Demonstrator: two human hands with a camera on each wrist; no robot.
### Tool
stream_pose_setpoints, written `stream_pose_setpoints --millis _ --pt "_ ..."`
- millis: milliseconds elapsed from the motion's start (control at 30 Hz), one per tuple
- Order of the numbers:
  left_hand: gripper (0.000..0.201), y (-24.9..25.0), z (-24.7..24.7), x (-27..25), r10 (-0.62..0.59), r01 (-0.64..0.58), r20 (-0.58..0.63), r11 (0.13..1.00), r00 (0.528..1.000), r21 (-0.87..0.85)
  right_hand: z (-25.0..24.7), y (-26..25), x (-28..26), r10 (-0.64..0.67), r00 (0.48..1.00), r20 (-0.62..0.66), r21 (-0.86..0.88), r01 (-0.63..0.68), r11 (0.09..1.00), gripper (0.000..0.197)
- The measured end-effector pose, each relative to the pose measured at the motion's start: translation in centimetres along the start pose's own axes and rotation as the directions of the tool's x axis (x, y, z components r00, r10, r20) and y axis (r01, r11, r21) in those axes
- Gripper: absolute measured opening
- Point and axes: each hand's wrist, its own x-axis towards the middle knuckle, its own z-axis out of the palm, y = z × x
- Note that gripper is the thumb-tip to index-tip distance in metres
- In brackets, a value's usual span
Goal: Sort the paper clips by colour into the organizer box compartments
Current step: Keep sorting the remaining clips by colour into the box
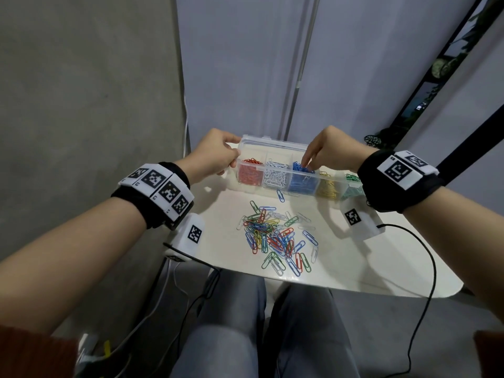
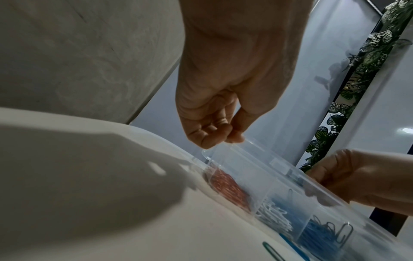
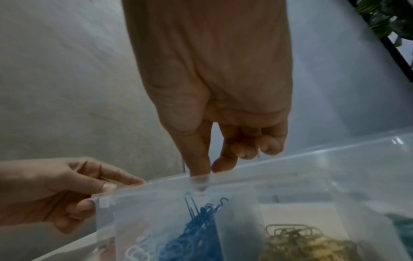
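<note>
- Right now our left hand (image 1: 215, 154) grips the left end of the organizer box (image 1: 272, 145) on the worktop (image 1: 354, 263).
- Our right hand (image 1: 327, 155) has fingers (image 3: 198, 159) reaching into the blue compartment (image 1: 302, 180); can't tell if pinching a clip.
- Five compartments: red, white, blue, yellow, green.
- One mixed pile of paper clips (image 1: 275, 238) near the box; too many to count.

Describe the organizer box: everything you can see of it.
The organizer box is a long, clear plastic tray lying on the white table, its lid open behind it. Thin walls split it into five compartments in a row, holding, from the person's left, red, white, blue, yellow and green clips. The left hand grips its left end; the right hand reaches fingertips into the blue compartment. A blue clip lies on the table against its near wall.
</note>
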Motion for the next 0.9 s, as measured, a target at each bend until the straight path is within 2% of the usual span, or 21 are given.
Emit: stream_pose_setpoints --millis 133,233,467,800,900 --pt "0.039 -0.1 0.0 0.1 0.000 0.000 -0.003 1.000 1.000 -0.004 0.9 -0.3 0.0 0.001 0.998 0.066 -0.188 0.012 0.982 0.017" --pt "0.039 -0.1 0.1 0.1 0.003 -0.003 -0.004 1.000 1.000 0.008 1.4 -0.2 0.1 -0.001 0.998 0.060 -0.208 0.014 0.978 0.016" --pt "0.039 0.0 0.0 0.1 0.010 -0.010 -0.002 1.000 1.000 0.015 -0.6 -0.3 -0.1 -0.004 1.000 0.004 -0.052 0.004 0.999 0.012" --pt "0.039 -0.1 0.0 0.1 0.013 -0.012 -0.004 1.000 1.000 0.019 -1.4 -0.8 -0.2 0.020 1.000 0.008 -0.036 -0.019 0.999 0.007" --pt "0.040 -0.1 0.0 0.0 0.010 -0.010 -0.002 1.000 1.000 0.017 -1.4 -1.1 0.1 -0.016 0.995 -0.096 0.051 0.021 0.998 0.010"
